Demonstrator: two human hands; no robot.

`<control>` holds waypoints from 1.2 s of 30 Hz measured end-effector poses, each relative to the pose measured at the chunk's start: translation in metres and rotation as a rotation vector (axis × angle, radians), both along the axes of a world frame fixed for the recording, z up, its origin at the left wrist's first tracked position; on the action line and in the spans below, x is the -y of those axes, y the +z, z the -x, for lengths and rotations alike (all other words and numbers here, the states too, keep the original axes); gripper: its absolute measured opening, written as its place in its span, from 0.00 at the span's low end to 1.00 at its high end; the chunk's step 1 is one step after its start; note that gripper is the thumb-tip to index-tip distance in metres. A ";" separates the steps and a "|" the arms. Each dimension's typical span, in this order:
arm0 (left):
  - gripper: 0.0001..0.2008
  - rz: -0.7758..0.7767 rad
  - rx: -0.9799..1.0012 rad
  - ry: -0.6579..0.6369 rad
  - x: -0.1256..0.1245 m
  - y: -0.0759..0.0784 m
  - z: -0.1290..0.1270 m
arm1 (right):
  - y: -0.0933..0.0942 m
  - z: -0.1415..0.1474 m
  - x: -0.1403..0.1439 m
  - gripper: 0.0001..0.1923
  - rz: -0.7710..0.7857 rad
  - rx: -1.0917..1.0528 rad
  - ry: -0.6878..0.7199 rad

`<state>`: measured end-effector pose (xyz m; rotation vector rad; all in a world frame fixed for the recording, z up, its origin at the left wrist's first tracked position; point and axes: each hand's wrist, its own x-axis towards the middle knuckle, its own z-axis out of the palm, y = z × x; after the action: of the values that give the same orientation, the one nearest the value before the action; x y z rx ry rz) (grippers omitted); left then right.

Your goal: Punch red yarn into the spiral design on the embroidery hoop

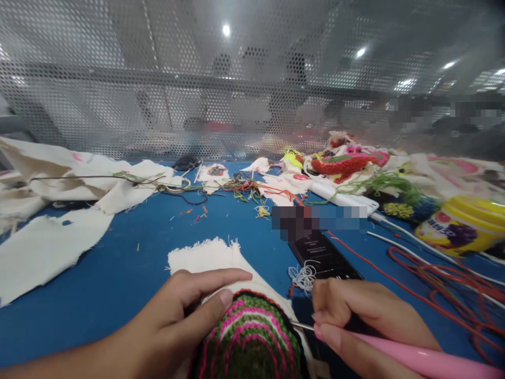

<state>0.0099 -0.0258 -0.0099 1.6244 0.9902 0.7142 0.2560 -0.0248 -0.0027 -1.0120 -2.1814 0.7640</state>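
A piece of white cloth [205,256] with a frayed edge carries dense yarn loops. This embroidered patch [256,331] has green, dark and bright pink arcs, with a red line along its top rim. My left hand [177,310] grips the cloth at the patch's upper left, thumb on the face and index finger along the top. In my closed right hand [363,316] is a punch needle with a pink handle [418,355]. Its metal shaft [302,326] meets the patch's right edge; the tip is hidden there.
A dark phone [327,255] lies beyond my right hand, near tangled white thread [303,276]. Red yarn [442,289] coils at right, below a yellow-lidded tub [465,223]. Cloth scraps [59,247] lie left. A white device [343,197] and yarn stand before a perforated metal screen [177,105].
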 end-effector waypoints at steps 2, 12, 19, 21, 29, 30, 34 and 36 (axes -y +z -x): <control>0.14 0.000 -0.012 0.000 -0.001 -0.001 0.000 | -0.001 -0.001 0.000 0.11 0.005 -0.008 -0.012; 0.15 0.048 -0.100 0.192 0.005 0.004 -0.006 | 0.003 -0.003 0.000 0.14 -0.013 -0.118 -0.020; 0.16 0.033 -0.183 0.260 0.008 -0.001 -0.003 | 0.005 -0.005 0.000 0.14 -0.003 -0.091 0.011; 0.16 0.021 -0.227 0.255 0.008 -0.002 -0.001 | 0.005 -0.005 0.001 0.14 0.019 -0.047 0.022; 0.17 0.006 -0.163 0.067 0.005 0.005 0.000 | 0.009 0.003 -0.002 0.19 0.108 0.054 0.174; 0.17 0.000 -0.166 0.091 0.005 0.005 0.000 | 0.010 0.004 -0.003 0.19 0.120 0.073 0.195; 0.16 -0.051 -0.215 0.173 0.006 -0.002 0.004 | 0.011 0.006 -0.005 0.17 0.100 0.085 0.173; 0.16 -0.074 -0.224 0.181 0.007 -0.004 0.005 | 0.010 0.005 -0.005 0.15 0.110 0.095 0.182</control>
<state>0.0048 -0.0332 -0.0143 1.7208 1.2986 0.7070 0.2510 -0.0196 0.0073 -0.9284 -2.3597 0.9457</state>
